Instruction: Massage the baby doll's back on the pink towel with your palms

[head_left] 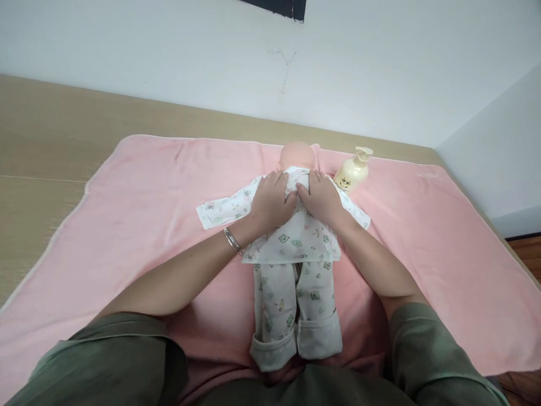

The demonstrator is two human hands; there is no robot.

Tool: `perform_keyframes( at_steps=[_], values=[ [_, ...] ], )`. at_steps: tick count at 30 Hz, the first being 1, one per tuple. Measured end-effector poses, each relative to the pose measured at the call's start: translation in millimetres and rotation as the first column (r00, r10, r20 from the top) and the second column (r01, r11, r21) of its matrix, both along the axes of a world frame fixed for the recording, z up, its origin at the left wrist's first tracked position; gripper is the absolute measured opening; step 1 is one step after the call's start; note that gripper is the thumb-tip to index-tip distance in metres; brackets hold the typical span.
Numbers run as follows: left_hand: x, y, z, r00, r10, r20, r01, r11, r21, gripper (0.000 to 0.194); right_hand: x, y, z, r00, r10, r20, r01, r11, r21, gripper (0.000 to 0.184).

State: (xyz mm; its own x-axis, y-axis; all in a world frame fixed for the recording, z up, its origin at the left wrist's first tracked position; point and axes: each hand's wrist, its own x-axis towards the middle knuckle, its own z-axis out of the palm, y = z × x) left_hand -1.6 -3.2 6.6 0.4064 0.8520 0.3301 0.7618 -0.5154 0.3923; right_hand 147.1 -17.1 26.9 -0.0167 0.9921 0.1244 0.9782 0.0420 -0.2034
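A baby doll (297, 153) lies face down on a pink blanket (169, 175), its head toward the wall. It wears a white printed top (291, 239) and matching trousers (279, 299) with turned-up cuffs. My left hand (273, 197) rests flat on the left of the doll's upper back, fingers stretched toward the head. On the right side of the upper back lies my right hand (321, 194), also flat and open. The two thumbs point at each other near the middle of the back. The doll's own hands do not show beyond the sleeves.
A cream pump bottle (354, 169) with a drawn face stands on the blanket just right of the doll's head. Under the blanket is a tan surface (54, 124) that meets a white wall (169, 56). Brown wooden floor (526, 254) shows at the right.
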Motion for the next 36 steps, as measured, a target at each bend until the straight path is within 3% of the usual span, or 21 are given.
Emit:
perform_keyframes(
  at_steps=[3,7,10,14,17,23,26,30,33,36],
  values=[
    [-3,9,6.3,0.999,-0.002,-0.036,0.000,0.998,-0.067,0.043,-8,-15,5.0,0.997,0.015,0.070,-0.015,1.000,0.005,0.049],
    [-3,3,8.8,0.996,0.001,-0.086,-0.002,1.000,-0.011,0.042,-11,-27,10.6,0.993,0.045,0.105,-0.050,0.998,0.039,0.047],
    [0,-9,4.3,0.996,-0.011,-0.084,0.017,0.997,0.080,0.045,-4,-18,11.1,0.999,0.032,0.026,-0.031,0.999,-0.010,0.049],
    [5,-19,0.2,0.998,-0.047,-0.036,0.051,0.991,0.125,0.045,10,1,6.6,0.999,-0.001,-0.041,-0.003,0.995,-0.100,0.066],
    [4,-15,4.5,0.999,-0.036,-0.018,0.037,0.996,0.078,0.046,11,1,4.4,0.999,0.037,-0.020,-0.038,0.995,-0.087,0.066],
    [-2,8,15.4,0.999,0.026,-0.037,-0.031,0.990,-0.141,0.044,-4,-25,8.3,0.987,0.140,0.078,-0.141,0.990,0.017,0.054],
    [1,-1,11.2,0.997,0.035,-0.063,-0.039,0.998,-0.056,0.047,-5,-25,10.5,0.993,0.120,0.019,-0.120,0.993,0.015,0.051],
    [7,-25,1.6,0.998,-0.015,-0.067,0.022,0.994,0.104,0.050,4,-8,8.6,0.996,-0.013,-0.089,0.006,0.997,-0.074,0.058],
    [7,-29,0.7,0.998,-0.035,-0.044,0.040,0.992,0.120,0.048,6,-1,4.6,0.997,-0.048,-0.059,0.044,0.997,-0.064,0.064],
    [3,-15,6.7,1.000,-0.023,-0.014,0.024,0.998,0.064,0.045,0,-8,3.2,1.000,0.018,-0.008,-0.018,1.000,-0.009,0.059]
  ],
)
